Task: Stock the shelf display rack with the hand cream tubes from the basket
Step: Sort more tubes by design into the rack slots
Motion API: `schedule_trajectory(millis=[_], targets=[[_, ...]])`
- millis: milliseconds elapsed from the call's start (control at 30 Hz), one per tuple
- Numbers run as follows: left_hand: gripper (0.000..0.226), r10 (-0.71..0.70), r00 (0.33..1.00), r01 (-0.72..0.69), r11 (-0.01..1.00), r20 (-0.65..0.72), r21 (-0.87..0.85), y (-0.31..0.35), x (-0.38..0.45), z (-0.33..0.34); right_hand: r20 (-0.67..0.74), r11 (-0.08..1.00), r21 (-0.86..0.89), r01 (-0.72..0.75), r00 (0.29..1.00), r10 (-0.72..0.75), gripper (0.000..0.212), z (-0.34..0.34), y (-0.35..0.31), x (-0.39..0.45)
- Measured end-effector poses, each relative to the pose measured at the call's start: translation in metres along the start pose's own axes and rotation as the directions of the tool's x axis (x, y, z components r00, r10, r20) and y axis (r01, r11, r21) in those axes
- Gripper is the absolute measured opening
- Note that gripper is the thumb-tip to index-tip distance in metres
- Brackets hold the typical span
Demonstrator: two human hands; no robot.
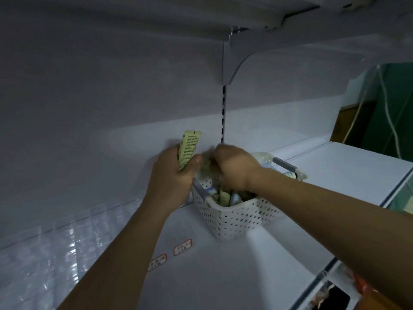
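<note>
A white perforated basket [237,218] stands on the white shelf [223,276], with several hand cream tubes [225,196] inside. My left hand [174,173] grips a pale green hand cream tube [188,146] upright, just left of the basket. My right hand [232,166] hovers over the basket's far end with fingers curled round a blurred greenish tube [206,164]. The two hands are almost touching.
A clear acrylic display rack [55,253] with dividers runs along the shelf at the left. Two red-bordered price labels [182,247] lie on the shelf in front. A slotted upright [223,113] and the back panel stand behind. A lower shelf edge runs at the right.
</note>
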State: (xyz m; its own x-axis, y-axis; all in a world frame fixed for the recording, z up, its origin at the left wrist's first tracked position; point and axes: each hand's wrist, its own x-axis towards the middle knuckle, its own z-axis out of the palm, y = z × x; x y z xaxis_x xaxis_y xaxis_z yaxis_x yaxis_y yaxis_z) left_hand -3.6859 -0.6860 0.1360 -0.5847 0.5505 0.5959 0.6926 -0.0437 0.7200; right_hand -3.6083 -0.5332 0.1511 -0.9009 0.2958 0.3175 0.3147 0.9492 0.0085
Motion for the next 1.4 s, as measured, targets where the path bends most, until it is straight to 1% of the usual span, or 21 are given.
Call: schedule_trajectory(millis=[67,100,200,233,267,300,333,400,467,533,600,700,833,1000,1067,1167,1233,1267,1333,1367,1400], targets=[[0.025,0.022,1.0,-0.022,1.0,-0.008,0.012,0.0,0.001,0.001,-0.136,0.939,0.328,-0.105,0.978,0.157,0.009,-0.014,0.006,0.002],[0.028,0.019,1.0,-0.019,1.0,0.006,0.007,0.001,0.001,0.001,-0.157,0.862,0.492,-0.122,0.962,0.225,0.011,-0.021,0.008,0.002],[0.009,0.003,0.999,-0.002,1.0,0.048,-0.019,-0.001,0.002,0.004,-0.05,0.471,0.878,-0.081,0.965,0.258,0.014,-0.036,0.003,-0.004],[0.01,-0.006,0.999,0.006,1.0,0.048,-0.009,-0.002,0.002,0.004,-0.004,0.36,0.929,-0.08,0.974,0.228,0.016,-0.039,0.0,-0.006],[0.013,-0.01,0.999,0.01,1.0,0.043,-0.002,-0.002,0.001,0.004,0.035,0.318,0.943,-0.101,0.977,0.209,0.019,-0.038,-0.001,-0.007],[0.013,-0.025,0.999,0.025,1.0,0.039,0.007,-0.003,0.001,0.004,0.065,0.375,0.916,-0.142,0.975,0.211,0.024,-0.036,-0.001,-0.008],[0.012,-0.039,0.999,0.038,0.999,0.039,0.009,-0.004,0.001,0.003,0.076,0.536,0.824,-0.182,0.974,0.213,0.033,-0.033,0.001,-0.007],[0.007,-0.071,0.997,0.072,0.997,0.04,-0.008,-0.004,0.0,0.002,0.161,0.894,0.418,-0.163,0.982,0.104,0.049,-0.027,0.007,-0.008],[0.012,-0.112,0.992,0.116,0.991,0.049,-0.07,-0.001,0.0,0.002,0.401,0.993,0.119,-0.023,0.916,-0.027,0.05,-0.018,0.009,-0.011],[0.002,-0.153,0.987,0.159,0.972,0.048,-0.173,0.002,0.001,0.001,0.52,0.998,0.065,0.017,0.853,-0.048,0.046,-0.015,0.008,-0.014],[0.015,-0.211,0.977,0.21,0.934,0.027,-0.288,0.005,0.001,0.001,0.516,0.998,0.067,0.017,0.855,-0.049,0.039,-0.022,0.006,-0.014],[0.019,-0.251,0.968,0.238,0.9,0.014,-0.365,0.006,0.003,-0.001,0.521,0.989,0.143,-0.049,0.853,-0.033,0.029,-0.029,0.013,-0.012],[0.018,-0.304,0.951,0.296,0.85,0.051,-0.436,0.005,0.005,0.0,0.652,0.993,0.116,-0.017,0.755,-0.064,0.031,-0.028,0.016,-0.011],[0.025,-0.356,0.931,0.353,0.811,0.086,-0.466,0.005,0.006,0.0,0.645,0.994,0.106,-0.011,0.762,-0.06,0.021,-0.04,0.016,-0.01],[0.024,-0.372,0.923,0.371,0.792,0.097,-0.486,0.005,0.006,0.001,0.57,0.993,0.11,-0.037,0.821,-0.033,0.015,-0.048,0.018,-0.012],[0.021,-0.412,0.907,0.397,0.759,0.092,-0.516,0.006,0.006,0.002,0.209,0.984,0.171,-0.055,0.978,0.018,0.009,-0.057,0.026,-0.011],[0.015,-0.439,0.893,0.416,0.72,0.1,-0.556,0.009,0.005,0.003,-0.05,0.929,0.363,-0.071,0.994,0.096,0.015,-0.058,0.025,-0.009],[0.012,-0.451,0.885,0.427,0.684,0.117,-0.592,0.011,0.003,0.003,-0.112,0.854,0.517,-0.06,0.984,0.137,0.018,-0.059,0.021,-0.01],[0.013,-0.464,0.871,0.448,0.618,0.16,-0.646,0.015,0.002,0.004,-0.132,0.636,0.772,-0.007,0.977,0.17,0.018,-0.06,0.007,-0.016],[0.017,-0.464,0.87,0.45,0.611,0.165,-0.652,0.015,0.002,0.005,-0.107,0.564,0.826,0.006,0.983,0.146,0.016,-0.061,0.0,-0.02],[0.018,-0.467,0.872,0.44,0.618,0.146,-0.652,0.014,0.002,0.006,-0.07,0.556,0.831,0.004,0.993,0.097,0.013,-0.061,-0.006,-0.024]])
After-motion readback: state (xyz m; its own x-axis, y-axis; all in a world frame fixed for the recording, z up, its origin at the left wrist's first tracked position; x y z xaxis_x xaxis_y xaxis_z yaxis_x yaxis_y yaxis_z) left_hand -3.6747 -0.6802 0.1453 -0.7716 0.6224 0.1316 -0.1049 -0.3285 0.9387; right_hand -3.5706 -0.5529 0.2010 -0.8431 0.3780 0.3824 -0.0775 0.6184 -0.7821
